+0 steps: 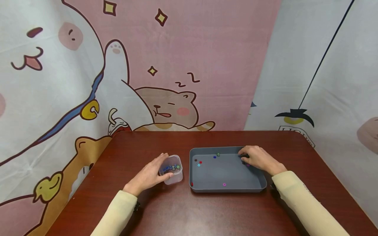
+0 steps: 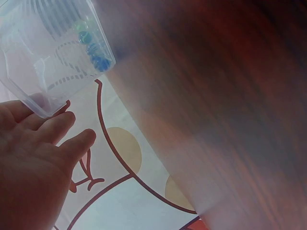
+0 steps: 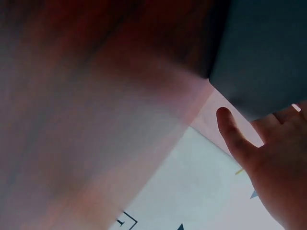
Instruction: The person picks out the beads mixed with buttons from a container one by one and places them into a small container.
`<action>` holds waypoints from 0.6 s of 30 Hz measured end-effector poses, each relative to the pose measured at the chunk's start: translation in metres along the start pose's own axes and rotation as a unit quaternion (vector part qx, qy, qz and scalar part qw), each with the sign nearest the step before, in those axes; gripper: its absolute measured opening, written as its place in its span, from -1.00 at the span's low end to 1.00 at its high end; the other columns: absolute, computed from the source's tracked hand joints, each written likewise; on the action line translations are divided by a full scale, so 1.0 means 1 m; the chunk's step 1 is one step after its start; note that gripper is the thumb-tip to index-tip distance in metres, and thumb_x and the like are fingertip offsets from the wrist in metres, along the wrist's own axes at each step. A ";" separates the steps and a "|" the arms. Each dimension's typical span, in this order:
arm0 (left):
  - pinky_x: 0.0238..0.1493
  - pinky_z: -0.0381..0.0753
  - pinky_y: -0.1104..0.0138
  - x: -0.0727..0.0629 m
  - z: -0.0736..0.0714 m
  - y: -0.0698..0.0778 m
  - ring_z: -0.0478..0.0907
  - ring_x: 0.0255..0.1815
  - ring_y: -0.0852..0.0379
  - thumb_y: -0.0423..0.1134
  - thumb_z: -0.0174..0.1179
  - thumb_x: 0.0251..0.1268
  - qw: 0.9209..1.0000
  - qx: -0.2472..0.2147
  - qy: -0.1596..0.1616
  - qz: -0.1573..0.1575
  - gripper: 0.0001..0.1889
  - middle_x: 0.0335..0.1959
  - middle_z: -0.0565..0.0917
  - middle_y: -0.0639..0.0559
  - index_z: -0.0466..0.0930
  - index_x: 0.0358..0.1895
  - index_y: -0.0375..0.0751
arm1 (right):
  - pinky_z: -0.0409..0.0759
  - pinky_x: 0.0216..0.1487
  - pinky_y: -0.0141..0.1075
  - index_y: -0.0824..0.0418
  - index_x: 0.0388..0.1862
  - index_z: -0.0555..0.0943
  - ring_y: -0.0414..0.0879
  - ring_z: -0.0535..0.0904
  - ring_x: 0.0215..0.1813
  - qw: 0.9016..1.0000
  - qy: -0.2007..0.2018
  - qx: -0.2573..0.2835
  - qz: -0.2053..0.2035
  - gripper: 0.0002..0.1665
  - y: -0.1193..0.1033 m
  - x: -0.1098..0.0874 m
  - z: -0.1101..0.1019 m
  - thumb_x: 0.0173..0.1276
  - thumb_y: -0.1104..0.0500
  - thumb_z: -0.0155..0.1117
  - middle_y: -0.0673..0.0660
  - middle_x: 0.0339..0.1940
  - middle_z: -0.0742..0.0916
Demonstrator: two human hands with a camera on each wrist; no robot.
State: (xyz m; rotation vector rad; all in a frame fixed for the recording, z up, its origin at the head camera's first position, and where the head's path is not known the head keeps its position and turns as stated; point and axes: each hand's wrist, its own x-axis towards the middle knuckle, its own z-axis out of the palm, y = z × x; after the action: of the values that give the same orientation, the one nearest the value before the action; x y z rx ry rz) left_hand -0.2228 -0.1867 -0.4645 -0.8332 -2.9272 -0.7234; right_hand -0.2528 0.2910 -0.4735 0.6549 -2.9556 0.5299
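Observation:
In the head view my left hand point(image 1: 150, 172) holds a clear plastic box point(image 1: 176, 177), thumb on the near side and fingers at the far rim. Several small blue and green glossy beads point(image 2: 93, 50) lie on its bottom. My right hand point(image 1: 259, 158) reaches over the far right part of a grey tray point(image 1: 227, 189), thumb and index finger pointing down inside it. Small dark pieces point(image 1: 243, 162) lie right at those fingertips; I cannot tell whether one is pinched. In the right wrist view the tray wall point(image 3: 264, 62) hides most fingertips.
Scattered in the tray are a magenta ring point(image 1: 224, 184), a cyan ring point(image 1: 199, 165), a red piece point(image 1: 200, 162), a blue piece point(image 1: 215, 157) and a green bead point(image 1: 218, 154). Both containers stand on a dark red-brown table point(image 1: 159, 209), with a cartoon-printed cloth point(image 1: 206, 65) behind.

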 end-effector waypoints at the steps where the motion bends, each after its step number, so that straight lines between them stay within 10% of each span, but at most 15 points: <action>1: 0.43 0.36 -0.17 0.000 0.000 0.000 0.25 0.58 -0.22 0.32 0.30 0.31 1.000 0.001 0.000 0.000 -0.04 0.58 0.29 -0.26 0.24 0.61 -0.19 | 0.71 -0.16 -0.11 0.29 0.03 0.76 0.06 0.74 -0.06 1.000 -0.006 0.005 0.001 -0.71 0.000 0.000 0.001 0.33 0.28 0.49 0.18 -0.05 0.79; 18: 0.44 0.35 -0.15 -0.001 0.000 -0.001 0.23 0.59 -0.19 0.33 0.30 0.30 1.000 0.001 0.000 0.000 -0.03 0.59 0.28 -0.24 0.22 0.61 -0.17 | 0.62 -0.32 -0.31 0.30 0.03 0.76 -0.11 0.70 -0.19 0.999 -0.021 0.027 -0.004 -0.71 -0.001 0.001 0.003 0.33 0.36 0.46 0.13 -0.12 0.79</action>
State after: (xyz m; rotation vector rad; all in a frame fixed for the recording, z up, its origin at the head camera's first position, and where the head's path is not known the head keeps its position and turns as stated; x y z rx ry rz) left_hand -0.2225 -0.1879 -0.4653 -0.8331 -2.9282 -0.7212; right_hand -0.2530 0.2892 -0.4757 0.6910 -2.9856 0.6050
